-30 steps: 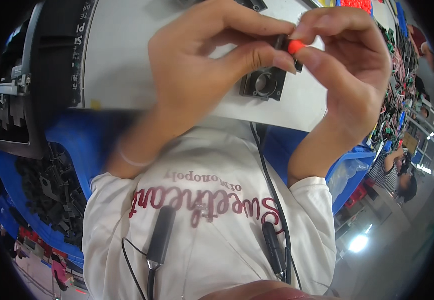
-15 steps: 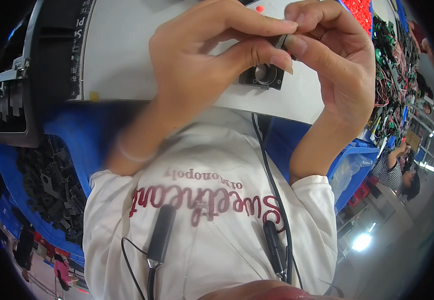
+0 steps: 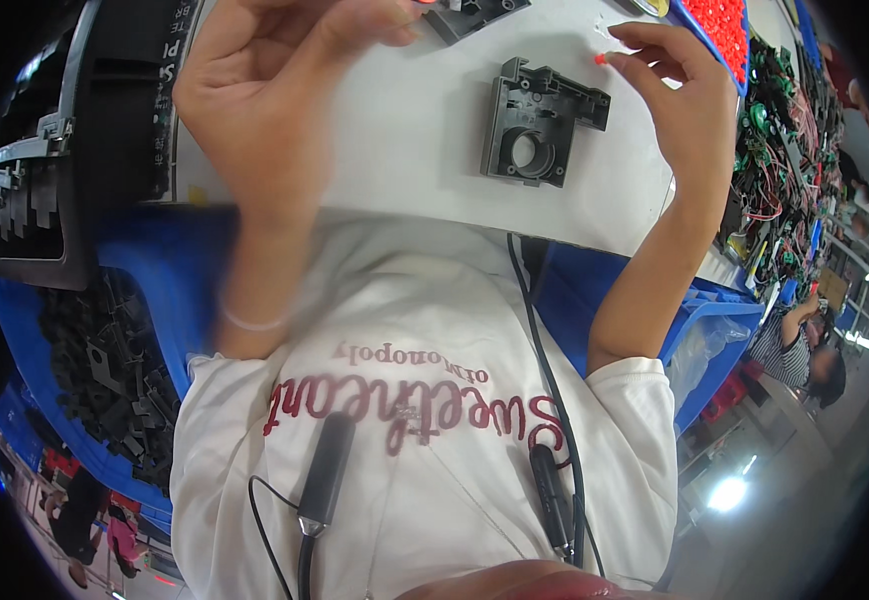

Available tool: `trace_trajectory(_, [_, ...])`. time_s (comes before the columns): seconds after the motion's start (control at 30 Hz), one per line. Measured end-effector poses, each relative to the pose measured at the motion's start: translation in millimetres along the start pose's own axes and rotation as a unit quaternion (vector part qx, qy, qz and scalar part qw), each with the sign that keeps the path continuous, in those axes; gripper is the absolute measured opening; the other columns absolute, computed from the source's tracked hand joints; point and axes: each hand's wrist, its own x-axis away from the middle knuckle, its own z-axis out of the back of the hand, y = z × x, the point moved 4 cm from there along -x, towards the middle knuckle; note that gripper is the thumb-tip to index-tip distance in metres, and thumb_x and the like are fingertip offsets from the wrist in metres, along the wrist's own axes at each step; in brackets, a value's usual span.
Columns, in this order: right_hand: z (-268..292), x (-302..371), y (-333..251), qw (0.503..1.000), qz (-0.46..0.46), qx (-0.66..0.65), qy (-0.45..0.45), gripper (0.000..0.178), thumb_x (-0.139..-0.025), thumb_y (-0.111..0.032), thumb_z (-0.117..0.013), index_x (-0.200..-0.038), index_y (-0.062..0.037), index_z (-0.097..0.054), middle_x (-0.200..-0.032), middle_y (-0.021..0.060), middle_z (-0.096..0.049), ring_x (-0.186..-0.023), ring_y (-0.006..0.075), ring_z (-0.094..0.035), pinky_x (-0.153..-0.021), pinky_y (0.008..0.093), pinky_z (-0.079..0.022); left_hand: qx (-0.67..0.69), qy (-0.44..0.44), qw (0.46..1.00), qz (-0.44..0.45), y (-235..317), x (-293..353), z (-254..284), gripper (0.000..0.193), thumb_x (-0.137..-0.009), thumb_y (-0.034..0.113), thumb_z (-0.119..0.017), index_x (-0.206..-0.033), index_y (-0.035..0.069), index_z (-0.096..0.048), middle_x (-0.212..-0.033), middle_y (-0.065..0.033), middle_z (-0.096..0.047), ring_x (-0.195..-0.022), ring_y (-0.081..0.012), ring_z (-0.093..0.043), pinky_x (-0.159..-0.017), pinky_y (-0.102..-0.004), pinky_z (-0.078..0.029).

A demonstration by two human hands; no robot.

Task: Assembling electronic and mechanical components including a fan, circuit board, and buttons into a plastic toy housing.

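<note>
My left hand [image 3: 273, 95] is raised at the upper left, its thumb and fingers bent near the top edge. Motion blur and the picture's edge hide whether it holds anything; a bit of red shows just past its fingertips. Beside them lies a dark grey plastic part [image 3: 470, 18], cut off by the edge. At the upper right, my right hand [image 3: 690, 85] has a small red piece [image 3: 601, 59] at its thumb tip, with the index finger held apart above. Between the hands, a dark grey plastic housing [image 3: 533, 125] with a round opening lies on the white table [image 3: 395, 150].
A blue tray of red pieces [image 3: 717, 40] stands at the far right. Beyond it are heaped wired circuit boards [image 3: 780, 170]. A blue bin [image 3: 140, 290] of black plastic parts sits at my left. A black cable [image 3: 545, 350] hangs over my shirt. Another person [image 3: 800, 345] sits to the right.
My hands have moved apart from their meeting above the housing, left hand leftward, right hand slightly right. The housing is now uncovered, and a red piece shows at my right thumb.
</note>
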Motion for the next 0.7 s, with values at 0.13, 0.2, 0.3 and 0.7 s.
trace_trajectory(0.13, [-15.3, 5.0, 8.4, 0.998, 0.023, 0.065, 0.011, 0.016, -0.076, -0.007, -0.07, -0.091, -0.0031, -0.069, -0.083, 0.0081, -0.068, -0.07, 0.0153, -0.062, -0.068, 0.0269, -0.048, 0.021, -0.083, 0.991, -0.101, -10.4, -4.4, 10.7, 0.028, -0.077, -0.005, -0.071, -0.104, -0.009, -0.062, -0.087, -0.0118, -0.065, -0.074, -0.0161, -0.065, -0.066, -0.0252, -0.055])
trace_trajectory(0.2, [-17.8, 6.4, 8.3, 0.996, 0.038, 0.07, 0.028, 0.013, -0.076, -0.008, -0.069, -0.088, -0.0028, -0.069, -0.08, 0.0094, -0.067, -0.066, 0.0178, -0.061, -0.064, 0.0285, -0.048, -0.003, -0.045, 0.999, -0.029, -11.3, 3.4, 2.4, 0.028, -0.077, -0.001, -0.073, -0.101, -0.009, -0.06, -0.083, -0.0115, -0.064, -0.069, -0.0156, -0.065, -0.064, -0.0236, -0.055])
trace_trajectory(0.3, [-16.1, 7.6, 5.0, 0.994, 0.041, 0.098, 0.027, 0.012, -0.076, -0.006, -0.068, -0.088, -0.0029, -0.068, -0.082, 0.0104, -0.067, -0.068, 0.0195, -0.063, -0.066, 0.0284, -0.049, -0.034, -0.033, 0.996, 0.081, -2.6, 15.1, -4.7, 0.033, -0.076, 0.003, -0.076, -0.101, -0.009, -0.058, -0.087, -0.0138, -0.062, -0.074, -0.0167, -0.065, -0.068, -0.0234, -0.055])
trace_trajectory(0.7, [-14.8, 37.6, -76.3, 0.936, 0.238, -0.252, 0.051, 0.023, -0.068, 0.018, -0.068, -0.09, 0.0116, -0.065, -0.09, 0.0187, -0.064, -0.084, 0.0215, -0.063, -0.072, 0.0266, -0.053, 0.028, -0.199, 0.978, -0.059, -23.8, 19.3, -15.5, 0.026, -0.077, -0.006, -0.07, -0.103, -0.01, -0.063, -0.082, -0.0092, -0.062, -0.071, -0.0137, -0.063, -0.066, -0.0212, -0.054])
